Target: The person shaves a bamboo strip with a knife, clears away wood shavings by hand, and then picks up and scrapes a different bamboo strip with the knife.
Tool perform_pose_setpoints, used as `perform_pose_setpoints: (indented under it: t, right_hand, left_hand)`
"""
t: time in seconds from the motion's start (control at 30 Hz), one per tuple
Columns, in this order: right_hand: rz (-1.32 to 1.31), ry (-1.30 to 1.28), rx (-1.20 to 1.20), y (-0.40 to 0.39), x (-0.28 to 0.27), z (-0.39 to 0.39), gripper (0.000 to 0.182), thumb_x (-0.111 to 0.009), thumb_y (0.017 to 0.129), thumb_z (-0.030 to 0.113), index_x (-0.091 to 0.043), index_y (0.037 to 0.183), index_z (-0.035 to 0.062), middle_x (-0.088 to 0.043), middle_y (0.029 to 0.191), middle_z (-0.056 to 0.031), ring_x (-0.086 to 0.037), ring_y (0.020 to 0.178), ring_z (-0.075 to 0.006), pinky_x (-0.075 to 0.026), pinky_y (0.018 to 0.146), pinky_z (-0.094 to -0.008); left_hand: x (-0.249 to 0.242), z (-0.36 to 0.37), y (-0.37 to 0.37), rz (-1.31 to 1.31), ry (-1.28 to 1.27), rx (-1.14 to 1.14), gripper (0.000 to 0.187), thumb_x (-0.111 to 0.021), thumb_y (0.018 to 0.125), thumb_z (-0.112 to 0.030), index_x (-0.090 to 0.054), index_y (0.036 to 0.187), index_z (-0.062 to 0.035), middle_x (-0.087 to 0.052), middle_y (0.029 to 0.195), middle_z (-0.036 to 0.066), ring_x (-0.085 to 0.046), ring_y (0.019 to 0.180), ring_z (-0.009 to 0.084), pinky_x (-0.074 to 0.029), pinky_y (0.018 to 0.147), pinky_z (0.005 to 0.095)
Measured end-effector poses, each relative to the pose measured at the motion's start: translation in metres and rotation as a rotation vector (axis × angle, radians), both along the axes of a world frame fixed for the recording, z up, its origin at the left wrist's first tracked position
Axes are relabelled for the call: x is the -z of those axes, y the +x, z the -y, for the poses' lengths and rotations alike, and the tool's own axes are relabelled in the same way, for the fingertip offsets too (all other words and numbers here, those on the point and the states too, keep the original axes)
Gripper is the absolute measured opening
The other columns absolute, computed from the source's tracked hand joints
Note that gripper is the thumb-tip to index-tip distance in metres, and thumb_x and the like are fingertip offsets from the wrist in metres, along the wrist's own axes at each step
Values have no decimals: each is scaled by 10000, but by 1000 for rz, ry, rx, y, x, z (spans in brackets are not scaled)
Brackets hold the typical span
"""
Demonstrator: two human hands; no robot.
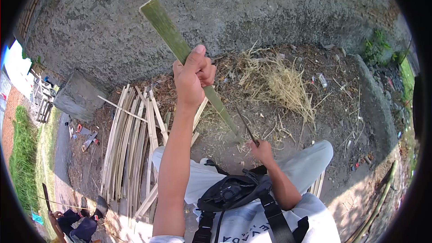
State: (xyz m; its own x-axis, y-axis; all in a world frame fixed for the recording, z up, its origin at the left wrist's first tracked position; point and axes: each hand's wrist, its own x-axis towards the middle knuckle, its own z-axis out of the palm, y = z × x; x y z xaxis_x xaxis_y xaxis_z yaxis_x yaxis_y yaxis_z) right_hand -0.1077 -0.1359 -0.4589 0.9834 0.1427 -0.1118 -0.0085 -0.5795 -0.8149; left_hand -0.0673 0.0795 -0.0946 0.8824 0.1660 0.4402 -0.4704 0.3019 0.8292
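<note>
My left hand [192, 74] is raised in front of me, its fingers wrapped round a long green bamboo strip [166, 29]. The strip slants from its cut upper end at the upper left down toward the ground at my feet. Lower and to the right, my right hand [262, 151] is closed round the handle of a knife [245, 126]. Its narrow dark blade points up and to the left, close beside the lower part of the strip.
Split bamboo strips [128, 144] lie in a pile to my left. Dry shavings [288, 87] are heaped ahead, before a rough grey wall [270, 13]. A concrete block [81, 96] and a handsaw [89, 141] are at the left. Another person [78, 225] sits at the lower left.
</note>
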Motion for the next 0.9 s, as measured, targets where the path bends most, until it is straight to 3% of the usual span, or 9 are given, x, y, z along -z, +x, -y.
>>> perform_pose_setpoints:
  t: [0.17,0.27,0.4,0.53,0.63,0.77,0.9]
  right_hand:
    - [-230,192,101,4,-44,23,371,-667,872,290,-586,672,-12,-516,512,-39,-495,396,-120,-384,380,-327]
    - [-241,403,65,5,-104,31,331,-649,894,259,-570,681,18,-506,514,-11,-466,386,-102,-371,366,-281]
    - [-238,460,-17,10,-172,45,339,-653,890,268,-552,707,1,-512,538,-14,-481,398,-102,-398,376,-273]
    - [-187,572,67,0,-194,52,342,-652,897,272,-539,698,19,-501,544,-14,-465,416,-93,-394,385,-260]
    - [-182,634,116,-10,-182,62,342,-658,897,279,-536,696,30,-503,546,-16,-462,413,-91,-396,386,-262]
    - [-148,588,189,-17,-165,62,317,-676,887,253,-527,702,42,-507,541,-12,-475,413,-91,-400,389,-261]
    - [-62,611,188,-15,-170,45,282,-727,844,206,-526,731,45,-532,553,-14,-507,425,-92,-408,395,-254]
  left_hand:
    - [-5,18,1,4,36,53,542,-576,934,-337,-244,548,-152,-218,473,-37,-223,398,75,-134,404,272]
    - [-7,36,1,-6,42,-137,549,-584,938,-347,-259,544,-144,-215,471,-43,-219,395,76,-138,403,274]
    - [3,63,3,149,211,-625,454,-518,976,-382,-368,642,-113,-290,552,-49,-278,478,51,-201,442,261]
    - [12,52,4,173,41,-385,377,-475,1001,-384,-482,784,-76,-378,676,-40,-329,585,58,-259,515,250]
    - [3,46,-2,21,76,-410,433,-495,986,-446,-461,754,-82,-371,649,-38,-353,590,60,-289,536,236]
    - [0,25,-1,-58,116,-163,399,-580,939,-460,-583,844,-72,-497,703,-34,-446,687,66,-368,635,236]
    - [-6,24,-12,-64,241,-178,338,-682,888,-377,-651,845,-43,-562,744,-37,-485,705,57,-388,648,235]
